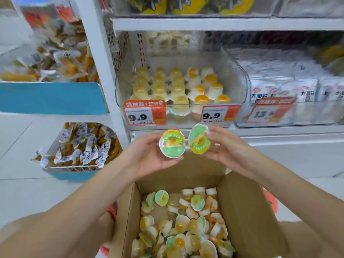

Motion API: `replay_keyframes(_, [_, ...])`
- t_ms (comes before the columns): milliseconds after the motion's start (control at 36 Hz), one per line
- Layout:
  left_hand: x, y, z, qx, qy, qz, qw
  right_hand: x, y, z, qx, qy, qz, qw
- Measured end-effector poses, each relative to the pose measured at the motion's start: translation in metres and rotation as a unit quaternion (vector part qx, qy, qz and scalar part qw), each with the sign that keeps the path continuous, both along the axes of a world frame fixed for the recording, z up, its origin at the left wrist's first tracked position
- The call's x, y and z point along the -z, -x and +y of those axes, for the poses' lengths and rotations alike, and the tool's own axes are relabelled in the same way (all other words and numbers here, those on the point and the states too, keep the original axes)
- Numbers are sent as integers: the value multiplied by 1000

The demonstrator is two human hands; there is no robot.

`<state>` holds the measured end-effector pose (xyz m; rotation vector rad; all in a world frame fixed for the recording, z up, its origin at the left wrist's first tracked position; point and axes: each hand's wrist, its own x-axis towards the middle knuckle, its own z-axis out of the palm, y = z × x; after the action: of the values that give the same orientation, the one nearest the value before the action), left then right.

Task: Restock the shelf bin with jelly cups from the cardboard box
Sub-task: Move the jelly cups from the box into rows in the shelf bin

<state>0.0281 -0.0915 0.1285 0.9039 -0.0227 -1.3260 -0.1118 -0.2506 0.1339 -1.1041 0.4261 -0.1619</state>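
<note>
Now, with our left hand (149, 155) and right hand (226, 146) each pinching a jelly cup (172, 144), we should seat them lid-down in the clear shelf bin's (240, 79) front rows.

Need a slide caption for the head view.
Left hand and right hand each hold a jelly cup above the cardboard box.
</note>
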Motion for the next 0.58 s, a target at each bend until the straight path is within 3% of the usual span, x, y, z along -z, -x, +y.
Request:
replay_keyframes(83, [-3, 4, -2, -56, 9, -29, 998, -4, 9, -1, 31, 160, -6, 987])
replay_keyframes(278, [-10, 6, -6, -7, 29, -69, 997, -19, 7, 6, 39, 335, -83, 938])
replay_keyframes(583, [-11, 16, -11, 76, 133, -64, 986, -17, -1, 15, 11, 494, -58, 867])
